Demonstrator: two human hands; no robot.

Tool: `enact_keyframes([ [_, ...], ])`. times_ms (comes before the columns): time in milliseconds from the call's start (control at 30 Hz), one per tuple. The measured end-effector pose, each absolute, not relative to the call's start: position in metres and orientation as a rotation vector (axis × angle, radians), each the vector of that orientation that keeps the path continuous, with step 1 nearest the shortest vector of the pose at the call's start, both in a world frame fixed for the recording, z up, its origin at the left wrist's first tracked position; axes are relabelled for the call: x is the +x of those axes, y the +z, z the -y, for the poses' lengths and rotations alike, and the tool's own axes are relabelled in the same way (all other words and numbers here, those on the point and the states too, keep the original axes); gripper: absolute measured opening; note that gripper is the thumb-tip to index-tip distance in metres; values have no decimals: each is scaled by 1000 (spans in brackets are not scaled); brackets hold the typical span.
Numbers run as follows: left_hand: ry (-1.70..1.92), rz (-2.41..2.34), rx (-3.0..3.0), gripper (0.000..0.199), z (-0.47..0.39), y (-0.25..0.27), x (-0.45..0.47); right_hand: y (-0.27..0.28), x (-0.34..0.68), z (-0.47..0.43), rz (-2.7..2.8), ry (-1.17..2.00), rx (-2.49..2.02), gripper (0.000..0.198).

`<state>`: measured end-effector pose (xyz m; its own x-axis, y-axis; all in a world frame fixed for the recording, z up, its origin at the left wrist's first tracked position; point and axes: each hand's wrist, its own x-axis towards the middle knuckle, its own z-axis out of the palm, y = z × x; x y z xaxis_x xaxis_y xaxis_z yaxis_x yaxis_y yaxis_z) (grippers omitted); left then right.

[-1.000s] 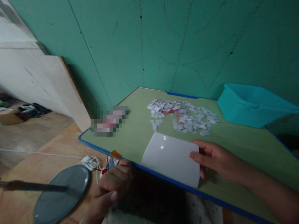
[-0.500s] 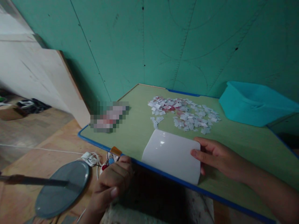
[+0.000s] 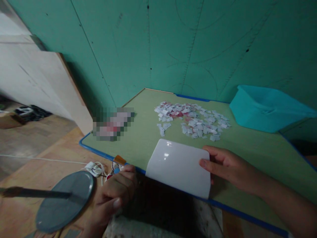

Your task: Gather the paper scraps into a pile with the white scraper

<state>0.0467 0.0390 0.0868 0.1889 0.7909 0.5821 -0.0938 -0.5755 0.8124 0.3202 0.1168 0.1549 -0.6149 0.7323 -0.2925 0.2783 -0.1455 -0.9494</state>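
My right hand (image 3: 223, 167) pinches the right side of a glossy white plastic sheet (image 3: 179, 168) with rounded corners, thumb on top and fingers behind it. The sheet's lower side reaches over the blue front edge of the light green table (image 3: 138, 132). Beyond the sheet lies a spread of small torn paper pieces (image 3: 198, 119), mostly white, some pink or red. My left hand (image 3: 119, 186) is closed in a fist by the table's front edge, near an orange tab (image 3: 120, 160). Whatever may be inside that fist is hidden.
A turquoise plastic bin (image 3: 260, 110) stands at the table's back right, against the green wall (image 3: 123, 49). A blurred-out flat item (image 3: 115, 125) lies at the left end. Below left are a grey round base with a pole (image 3: 63, 206) and a white power plug with cables (image 3: 92, 168).
The whole view has shifted slightly. Against the table, the white sheet has come a little toward the front edge and left with my right hand. My left hand stays closed in about the same place.
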Motion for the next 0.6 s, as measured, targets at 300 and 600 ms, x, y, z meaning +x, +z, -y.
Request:
enact_keyframes([
  [300, 1467, -708, 1709, 39, -37, 93, 49, 149, 339, -151, 1362, 1135, -1227, 21],
  [600, 1549, -717, 1655, 34, -35, 93, 50, 147, 346, -167, 1464, 927, -1387, 25],
])
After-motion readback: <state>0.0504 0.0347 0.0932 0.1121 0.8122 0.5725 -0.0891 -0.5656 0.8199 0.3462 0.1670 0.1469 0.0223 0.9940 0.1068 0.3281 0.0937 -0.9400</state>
